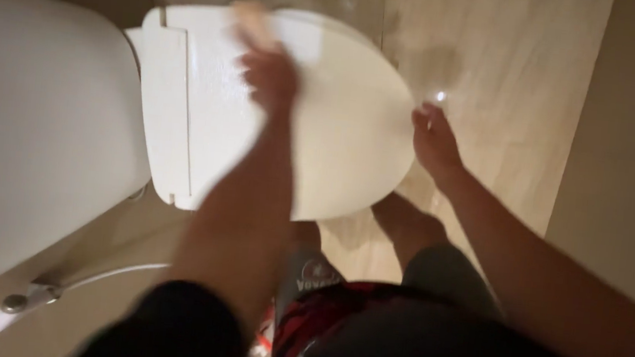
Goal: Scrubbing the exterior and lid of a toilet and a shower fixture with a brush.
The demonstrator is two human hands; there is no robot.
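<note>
The left hand is pressing a pale, blurred cloth or sponge, pinched under its fingers, onto the closed glossy white plastic toilet lid, near the lid's hinge end at about ten o'clock in the view. The right hand is curling loosely at the lid's rounded front rim at about two o'clock, touching or just beside it; whether it is gripping anything is too blurred to tell. Wiping looks underway, and the following stroke is likely calling for steady pressure across the lid, with the white tank sitting at nine o'clock on the beige tiled floor.
</note>
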